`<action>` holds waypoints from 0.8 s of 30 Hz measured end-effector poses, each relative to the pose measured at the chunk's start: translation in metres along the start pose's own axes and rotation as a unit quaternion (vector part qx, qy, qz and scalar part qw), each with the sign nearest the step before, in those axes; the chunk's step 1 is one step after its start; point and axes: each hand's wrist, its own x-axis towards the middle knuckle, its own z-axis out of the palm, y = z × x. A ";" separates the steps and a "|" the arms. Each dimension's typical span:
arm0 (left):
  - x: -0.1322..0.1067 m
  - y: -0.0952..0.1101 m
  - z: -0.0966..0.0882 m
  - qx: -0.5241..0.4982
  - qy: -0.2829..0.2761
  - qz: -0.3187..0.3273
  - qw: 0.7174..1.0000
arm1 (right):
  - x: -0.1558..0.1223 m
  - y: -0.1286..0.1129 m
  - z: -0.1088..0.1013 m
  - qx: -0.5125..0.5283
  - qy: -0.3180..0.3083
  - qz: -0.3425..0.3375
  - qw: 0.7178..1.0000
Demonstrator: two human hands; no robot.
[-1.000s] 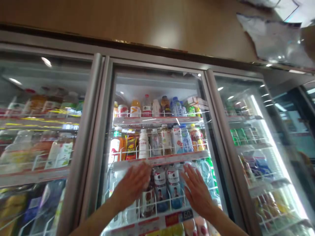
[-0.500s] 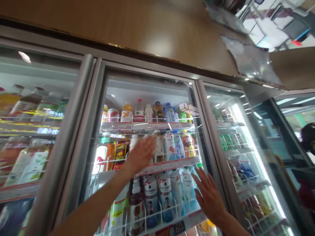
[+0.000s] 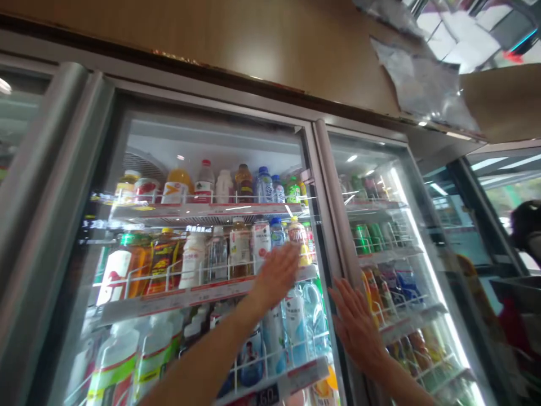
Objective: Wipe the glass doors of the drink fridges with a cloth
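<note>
Shifted left hand (image 3: 276,273) up, palm open on silver-framed glass cooler door (image 3: 203,144). Moved right hand (image 3: 355,324), spread and empty, onto grey door post (image 3: 327,214).

Labels on the bottles (image 3: 194,260) blur beyond reading; the bottom edge cuts the price tag (image 3: 267,395).

Both hands are raised with palms facing away, fingers straight and slightly spread. The left hand (image 3: 276,273) is higher, its bare forearm (image 3: 207,363) slanting up from the near left. The right hand (image 3: 357,324) is lower, just to its right.
</note>
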 end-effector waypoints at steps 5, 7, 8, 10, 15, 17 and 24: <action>-0.050 0.124 0.007 -0.082 -0.054 0.202 0.975 | -0.022 0.022 -0.004 0.025 -0.010 -0.009 1.000; -0.053 0.126 0.006 -0.082 -0.060 0.204 0.974 | -0.027 0.027 -0.004 0.033 -0.020 -0.016 0.999; -0.049 0.118 0.007 -0.070 -0.064 0.164 0.982 | -0.028 0.028 -0.004 0.037 -0.018 -0.015 0.999; -0.037 0.098 0.007 -0.031 -0.068 0.040 0.996 | -0.028 0.027 -0.003 0.044 -0.005 -0.004 0.999; -0.045 0.060 -0.006 -0.017 -0.044 0.121 0.992 | -0.025 0.015 -0.001 0.065 -0.009 -0.014 0.998; -0.057 0.033 -0.015 -0.004 -0.058 0.094 0.994 | -0.023 0.009 -0.001 0.061 -0.004 -0.009 0.998; -0.094 -0.041 -0.048 0.040 -0.023 0.010 0.999 | 0.004 -0.047 0.007 0.074 0.006 -0.013 0.997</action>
